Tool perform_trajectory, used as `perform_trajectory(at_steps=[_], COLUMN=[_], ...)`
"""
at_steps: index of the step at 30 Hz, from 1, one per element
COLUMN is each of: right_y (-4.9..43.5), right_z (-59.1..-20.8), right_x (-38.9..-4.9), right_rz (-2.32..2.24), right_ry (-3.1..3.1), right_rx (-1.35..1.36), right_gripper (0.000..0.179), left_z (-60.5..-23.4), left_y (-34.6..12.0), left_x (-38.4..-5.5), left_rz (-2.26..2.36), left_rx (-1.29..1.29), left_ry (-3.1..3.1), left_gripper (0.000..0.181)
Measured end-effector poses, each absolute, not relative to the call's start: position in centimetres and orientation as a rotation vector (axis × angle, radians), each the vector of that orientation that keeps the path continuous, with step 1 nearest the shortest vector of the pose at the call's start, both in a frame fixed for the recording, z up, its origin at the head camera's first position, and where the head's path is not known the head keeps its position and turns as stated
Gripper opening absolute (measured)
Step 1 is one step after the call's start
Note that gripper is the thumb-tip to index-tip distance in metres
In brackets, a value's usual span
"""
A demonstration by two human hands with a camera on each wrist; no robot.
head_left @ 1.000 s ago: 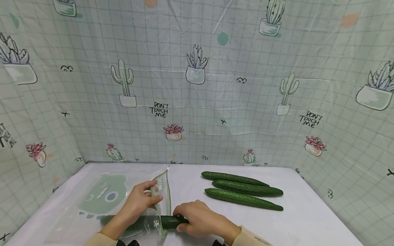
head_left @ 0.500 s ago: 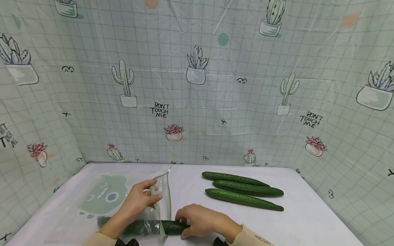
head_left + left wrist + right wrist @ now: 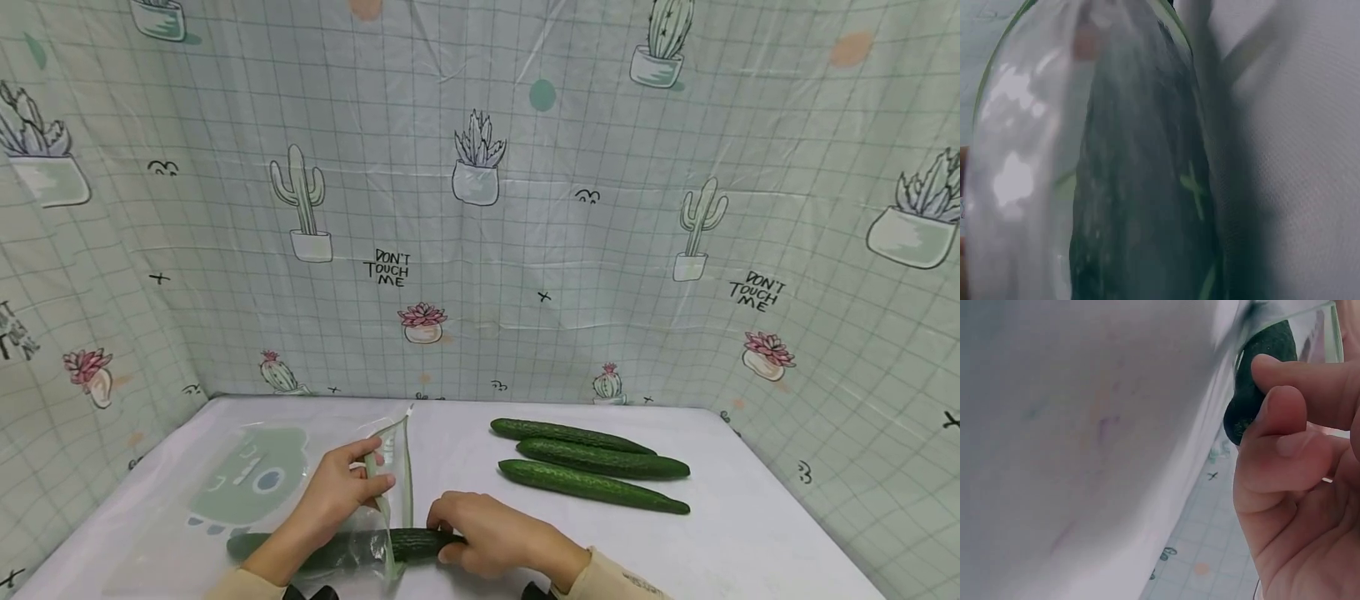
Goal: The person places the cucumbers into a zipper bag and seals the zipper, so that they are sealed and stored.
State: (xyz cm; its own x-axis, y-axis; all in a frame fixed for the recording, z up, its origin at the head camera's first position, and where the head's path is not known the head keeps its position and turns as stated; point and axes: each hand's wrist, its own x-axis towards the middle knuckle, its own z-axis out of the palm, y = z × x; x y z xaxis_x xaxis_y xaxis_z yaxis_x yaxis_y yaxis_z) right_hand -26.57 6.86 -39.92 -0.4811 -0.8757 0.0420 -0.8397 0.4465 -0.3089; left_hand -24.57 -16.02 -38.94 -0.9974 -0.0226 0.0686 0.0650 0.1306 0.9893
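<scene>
A clear zip bag (image 3: 247, 483) with a green cartoon print lies on the left of the table, its green-edged mouth facing right. My left hand (image 3: 337, 492) pinches the upper edge of that mouth and holds it raised. Most of one dark green cucumber (image 3: 416, 544) lies inside the bag; its right end sticks out of the mouth. My right hand (image 3: 487, 533) grips this end between thumb and fingers, as the right wrist view also shows. In the left wrist view the cucumber (image 3: 1141, 175) shows through the plastic, large and blurred.
Several more things share the white table (image 3: 750, 533): three cucumbers (image 3: 600, 458) lie side by side, right of the bag and beyond my right hand. A curtain (image 3: 570, 250) printed with cacti hangs behind the table and along both sides.
The cucumber has slid slightly left, farther into the bag, with its far end now reaching past my left forearm. My left hand stays at the bag's mouth; my right hand has hardly moved.
</scene>
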Motion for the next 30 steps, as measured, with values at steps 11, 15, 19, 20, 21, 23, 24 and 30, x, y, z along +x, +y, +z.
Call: perform_trajectory(at_steps=[11, 15, 19, 20, 21, 23, 24, 30], right_y=[4.6, 4.0, 3.4, 3.3, 3.2, 3.1, 3.1, 3.1], right_z=[-39.2, -39.2, -39.4, -39.4, -39.6, -39.8, -39.9, -40.2], right_x=[-26.8, -27.0, -27.2, -27.3, -27.4, -27.6, -27.7, -28.3], right_rz=[-0.457, -0.485, -0.513, -0.515, -0.514, -0.506, -0.497, -0.446], right_ry=[2.555, 2.548, 2.545, 2.544, 2.539, 2.516, 2.504, 2.444], right_rx=[-1.561, -1.539, -1.526, -1.521, -1.513, -1.494, -1.484, -1.460], right_gripper=[0.016, 0.014, 0.015, 0.015, 0.015, 0.016, 0.017, 0.014], left_z=[-39.0, -39.0, -38.9, -38.9, -38.9, -38.9, -38.9, -38.7], left_y=[-15.9, -15.8, -15.7, -15.7, -15.7, -15.9, -16.0, -16.5], left_x=[-24.6, -24.6, -24.5, -24.5, -24.5, -24.5, -24.5, -24.6], left_rz=[-2.010, -2.014, -2.011, -2.003, -2.001, -1.998, -1.995, -1.994], left_rx=[-0.023, -0.016, -0.005, 0.001, 0.003, 0.012, 0.011, -0.011], left_ry=[-2.307, -2.301, -2.295, -2.297, -2.298, -2.303, -2.307, -2.337], left_gripper=[0.062, 0.062, 0.061, 0.061, 0.061, 0.061, 0.061, 0.062])
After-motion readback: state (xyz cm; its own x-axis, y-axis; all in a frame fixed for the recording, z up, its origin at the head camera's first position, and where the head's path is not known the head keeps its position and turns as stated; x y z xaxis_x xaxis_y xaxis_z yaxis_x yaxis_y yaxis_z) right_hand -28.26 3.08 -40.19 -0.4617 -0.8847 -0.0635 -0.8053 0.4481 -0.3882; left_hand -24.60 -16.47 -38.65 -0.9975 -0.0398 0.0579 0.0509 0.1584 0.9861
